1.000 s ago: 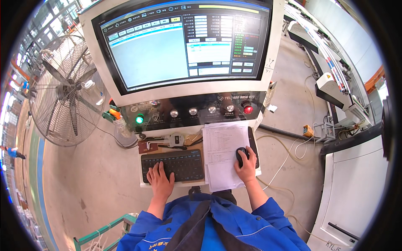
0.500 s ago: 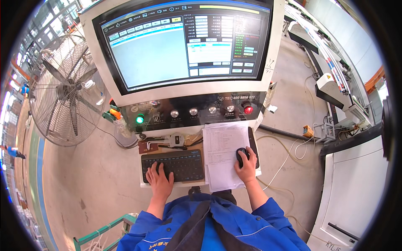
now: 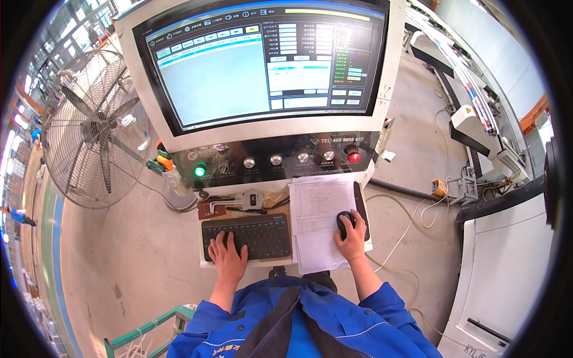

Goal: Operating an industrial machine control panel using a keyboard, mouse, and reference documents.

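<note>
My left hand [image 3: 227,255] rests with spread fingers on the left part of a black keyboard [image 3: 262,238], holding nothing. My right hand [image 3: 353,238] is wrapped over a black computer mouse [image 3: 343,222], which sits at the right edge of some printed papers [image 3: 319,209]. The papers lie beside the keyboard on a small shelf, partly over a dark flat thing at their right. Above the shelf is a large lit monitor [image 3: 218,83] showing tables and a list with a highlighted row. Below the screen runs a black control panel [image 3: 239,179] with several silver buttons, a green light and a red button.
Behind the keyboard lie calipers [image 3: 253,201] and hex keys [image 3: 212,204]. A big caged fan [image 3: 95,128] stands at the left. Long machinery [image 3: 471,128] and a white cabinet [image 3: 507,268] are at the right, with cables on the floor. A green metal frame [image 3: 149,325] stands lower left.
</note>
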### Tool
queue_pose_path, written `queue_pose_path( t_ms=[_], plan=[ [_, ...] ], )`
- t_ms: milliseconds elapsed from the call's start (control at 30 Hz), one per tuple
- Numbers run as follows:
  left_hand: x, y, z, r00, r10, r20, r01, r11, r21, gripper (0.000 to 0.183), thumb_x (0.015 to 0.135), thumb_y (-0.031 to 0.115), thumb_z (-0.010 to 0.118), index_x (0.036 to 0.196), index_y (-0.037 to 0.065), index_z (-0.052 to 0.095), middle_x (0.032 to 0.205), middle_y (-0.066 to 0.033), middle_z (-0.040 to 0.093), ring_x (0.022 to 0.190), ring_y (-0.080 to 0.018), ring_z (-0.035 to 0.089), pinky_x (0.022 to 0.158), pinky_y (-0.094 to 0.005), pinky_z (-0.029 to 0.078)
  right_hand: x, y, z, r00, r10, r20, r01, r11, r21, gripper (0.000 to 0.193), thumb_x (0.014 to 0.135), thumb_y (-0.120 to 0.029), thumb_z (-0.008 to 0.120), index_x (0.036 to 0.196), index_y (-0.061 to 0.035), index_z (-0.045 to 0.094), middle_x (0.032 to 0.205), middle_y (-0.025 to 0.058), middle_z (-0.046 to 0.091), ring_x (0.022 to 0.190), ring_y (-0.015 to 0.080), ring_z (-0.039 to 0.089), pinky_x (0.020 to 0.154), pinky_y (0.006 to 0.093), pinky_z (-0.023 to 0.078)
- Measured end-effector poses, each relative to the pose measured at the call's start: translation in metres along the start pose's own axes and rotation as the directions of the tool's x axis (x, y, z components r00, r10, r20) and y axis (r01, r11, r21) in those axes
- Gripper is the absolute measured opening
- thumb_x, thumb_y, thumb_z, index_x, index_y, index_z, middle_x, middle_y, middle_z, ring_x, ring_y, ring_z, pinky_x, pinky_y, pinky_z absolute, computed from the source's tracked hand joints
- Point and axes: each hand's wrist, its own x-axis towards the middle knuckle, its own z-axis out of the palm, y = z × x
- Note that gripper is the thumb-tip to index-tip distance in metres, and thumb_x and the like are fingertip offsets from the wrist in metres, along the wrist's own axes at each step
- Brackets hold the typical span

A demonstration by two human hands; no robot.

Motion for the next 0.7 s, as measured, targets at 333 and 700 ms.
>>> queue_pose_path(
  t_ms=[333, 700],
  plan=[
    [-0.0020, -0.0002, -0.0028, 0.999, -0.006, -0.036, 0.005, 0.999, -0.034, 0.066, 0.096, 0.034, 0.070, 0.151, 0.003, 0.049, 0.159, -0.0228, 0.036, 0.147, -0.0538, 0.032, 0.123, -0.0631, 0.021, -0.0009, 0.0013, 0.0007, 1.000, -0.024, -0.008, 0.024, 1.000, -0.003, 0.051, 0.077, -0.010, 0.076, 0.128, -0.0134, 0.070, 0.150, 0.0211, 0.050, 0.130, 0.0421, 0.052, 0.109, 0.0524, 0.042],
    [-0.0016, -0.0019, 0.0006, 1.000, 0.000, 0.020, 0.001, 0.999, -0.035, 0.069, 0.096, 0.035, 0.070, 0.153, 0.002, 0.047, 0.157, -0.0216, 0.039, 0.146, -0.0534, 0.033, 0.123, -0.0636, 0.021, -0.0007, 0.0004, -0.0005, 1.000, 0.006, 0.010, -0.005, 1.000, -0.009, 0.051, 0.077, -0.011, 0.075, 0.128, -0.0133, 0.069, 0.150, 0.0202, 0.050, 0.133, 0.0415, 0.051, 0.111, 0.0526, 0.041]
  ],
)
